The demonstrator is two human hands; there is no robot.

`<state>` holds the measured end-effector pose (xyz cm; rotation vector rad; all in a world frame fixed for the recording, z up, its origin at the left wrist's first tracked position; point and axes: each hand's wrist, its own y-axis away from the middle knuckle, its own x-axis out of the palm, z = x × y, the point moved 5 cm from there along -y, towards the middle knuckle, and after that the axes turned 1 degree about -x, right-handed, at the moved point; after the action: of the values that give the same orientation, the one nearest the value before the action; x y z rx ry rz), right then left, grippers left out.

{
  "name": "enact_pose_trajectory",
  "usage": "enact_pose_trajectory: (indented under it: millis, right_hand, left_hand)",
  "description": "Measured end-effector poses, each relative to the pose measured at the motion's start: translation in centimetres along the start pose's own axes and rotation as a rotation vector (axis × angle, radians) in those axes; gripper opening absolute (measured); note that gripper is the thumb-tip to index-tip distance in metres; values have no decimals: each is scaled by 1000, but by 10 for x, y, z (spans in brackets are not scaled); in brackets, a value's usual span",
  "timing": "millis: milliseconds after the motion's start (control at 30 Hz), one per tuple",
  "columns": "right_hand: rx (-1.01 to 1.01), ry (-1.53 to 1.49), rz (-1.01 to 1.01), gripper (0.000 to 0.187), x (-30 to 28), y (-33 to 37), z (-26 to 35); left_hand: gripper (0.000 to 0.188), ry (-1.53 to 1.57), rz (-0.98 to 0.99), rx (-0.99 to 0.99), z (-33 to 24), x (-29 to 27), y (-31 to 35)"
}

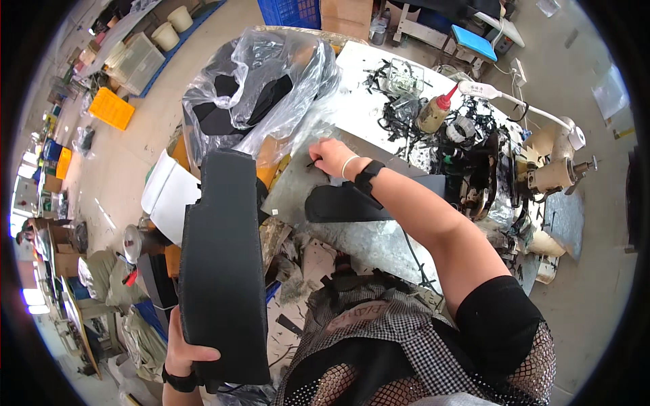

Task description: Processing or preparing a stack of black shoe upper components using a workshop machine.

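My left hand (186, 348) grips the lower end of a long black panel (227, 264), thumb across its face. The panel stands lengthwise in front of me, with a notch near its upper left edge. My right hand (330, 158) is stretched out over the metal worktop (288, 196), its fingers closed. A small dark bit shows at the fingertips, too small to name. Just below that hand, another black piece (345, 205) lies flat on the worktop.
Beyond my hands lies a clear plastic bag (261, 88) with black pieces inside. To the right are black scraps, a red-tipped squeeze bottle (433, 114), a machine (487, 176) and a white lamp (479, 90). A white sheet (169, 193) hangs left of the panel.
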<state>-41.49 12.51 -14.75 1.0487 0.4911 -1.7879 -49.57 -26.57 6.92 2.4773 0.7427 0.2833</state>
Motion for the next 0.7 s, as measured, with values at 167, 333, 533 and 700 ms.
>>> enact_pose_trajectory:
  millis: [167, 333, 533, 700]
  right_hand:
    - [312, -89, -587, 11, -113, 23, -26]
    - [90, 250, -875, 57, -202, 114, 30]
    - [237, -28, -678, 26, -159, 201, 36]
    - [321, -7, -597, 21, -123, 257, 23]
  left_hand:
    - [95, 42, 36, 54, -7, -3, -30]
    - [84, 229, 362, 149, -45, 69, -131]
    - [41, 375, 991, 30, -91, 195, -267]
    - [37, 316, 794, -69, -59, 252, -359]
